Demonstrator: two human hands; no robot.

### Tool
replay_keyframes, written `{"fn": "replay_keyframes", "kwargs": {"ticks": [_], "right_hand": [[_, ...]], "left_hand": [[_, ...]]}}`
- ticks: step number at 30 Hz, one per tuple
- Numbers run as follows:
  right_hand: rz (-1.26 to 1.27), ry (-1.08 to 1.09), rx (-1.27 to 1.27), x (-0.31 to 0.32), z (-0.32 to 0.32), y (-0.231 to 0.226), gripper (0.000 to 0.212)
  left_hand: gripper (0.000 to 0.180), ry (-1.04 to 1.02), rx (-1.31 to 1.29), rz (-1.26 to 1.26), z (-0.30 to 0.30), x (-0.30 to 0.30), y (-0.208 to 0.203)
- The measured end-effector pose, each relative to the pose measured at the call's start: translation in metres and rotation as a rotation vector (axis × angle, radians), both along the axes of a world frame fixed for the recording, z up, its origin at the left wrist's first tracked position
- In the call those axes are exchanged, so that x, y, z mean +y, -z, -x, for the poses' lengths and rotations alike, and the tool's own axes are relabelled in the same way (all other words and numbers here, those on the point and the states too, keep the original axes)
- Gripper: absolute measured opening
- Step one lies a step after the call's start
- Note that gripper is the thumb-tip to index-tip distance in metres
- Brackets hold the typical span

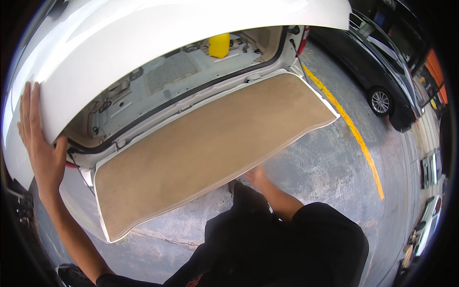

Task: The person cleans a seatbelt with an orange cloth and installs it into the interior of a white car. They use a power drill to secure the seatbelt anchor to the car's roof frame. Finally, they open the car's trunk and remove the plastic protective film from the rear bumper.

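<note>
The white upper tailgate [191, 19] of a car is raised over the open rear. My left hand [42, 153] lies against its lower left edge, fingers stretched out along the outer panel and thumb apart. A lower tailgate [210, 148] with a tan inner lining and white rim is folded down toward me. At its near edge, right of the middle, is my right hand [256, 176]. The fingers there are blurred and partly hidden by the edge, so their grip cannot be made out.
Behind the lower tailgate, the bare cargo floor [129, 95] is exposed, with a yellow object [219, 46] at its far side. Thin support cables [81, 173] run at the sides. A dark car [382, 71] stands to the right, beyond a yellow floor line [354, 129].
</note>
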State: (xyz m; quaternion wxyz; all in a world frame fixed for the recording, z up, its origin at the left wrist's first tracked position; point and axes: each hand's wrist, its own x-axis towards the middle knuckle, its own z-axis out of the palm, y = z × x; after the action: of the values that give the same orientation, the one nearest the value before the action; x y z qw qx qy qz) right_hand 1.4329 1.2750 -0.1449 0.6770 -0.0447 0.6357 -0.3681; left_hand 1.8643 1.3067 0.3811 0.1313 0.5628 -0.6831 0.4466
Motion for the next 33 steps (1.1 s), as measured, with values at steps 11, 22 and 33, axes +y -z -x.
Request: {"fn": "replay_keyframes", "kwargs": {"ticks": [11,22,33], "right_hand": [[-0.123,-0.265,0.328,0.057,0.118,0.011,0.083],[-0.089,-0.733,0.506,0.048,0.183,0.005,0.067],[0.711,-1.412,-0.251,-0.075,0.068,-0.259,0.065]], "left_hand": [[0.095,-0.033,0.023,-0.041,0.086,-0.039,-0.005],[0.097,-0.111,0.063,0.062,0.094,-0.039,0.008],[0.093,-0.155,0.130,0.033,0.113,-0.022,-0.004]]}}
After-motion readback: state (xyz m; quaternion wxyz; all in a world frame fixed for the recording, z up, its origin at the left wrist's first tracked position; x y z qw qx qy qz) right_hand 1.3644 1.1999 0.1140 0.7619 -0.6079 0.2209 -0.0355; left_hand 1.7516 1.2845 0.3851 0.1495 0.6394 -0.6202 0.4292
